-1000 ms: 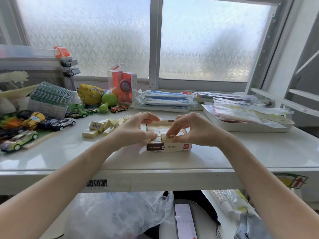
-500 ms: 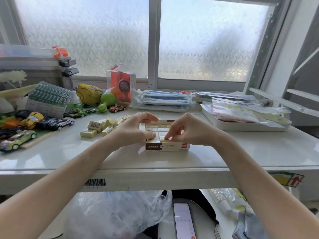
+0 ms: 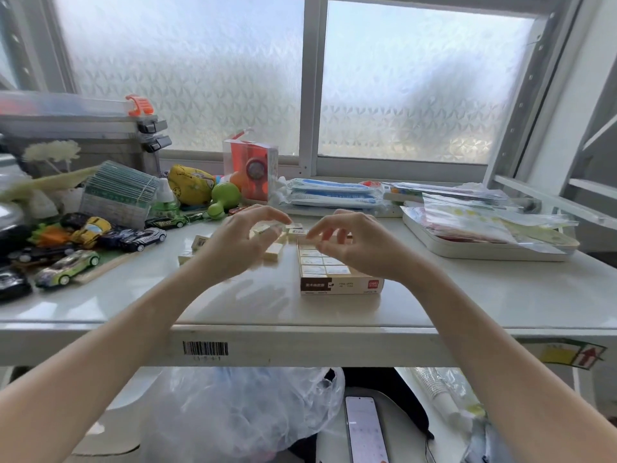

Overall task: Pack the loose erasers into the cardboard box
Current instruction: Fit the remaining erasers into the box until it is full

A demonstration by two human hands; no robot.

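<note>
Bright window (image 3: 400, 78) backlight; hands motion-blurred; edges fisheye-bent.

A white table (image 3: 233, 305) (glossy, with a barcode sticker (image 3: 205, 348) on its front edge) carries a cardboard box (image 3: 340, 282) of erasers near the middle, loose erasers (image 3: 274, 252) just left of it, toy cars (image 3: 66, 267) far left, and a white tray (image 3: 480, 250) at right.

I am looking at what seems a home stockroom. Toy cars (image 3: 70, 267), packaged goods and a barcode sticker (image 3: 205, 348) are crowding a white table (image 3: 467, 295) beneath a frosted window (image 3: 417, 78).
</note>
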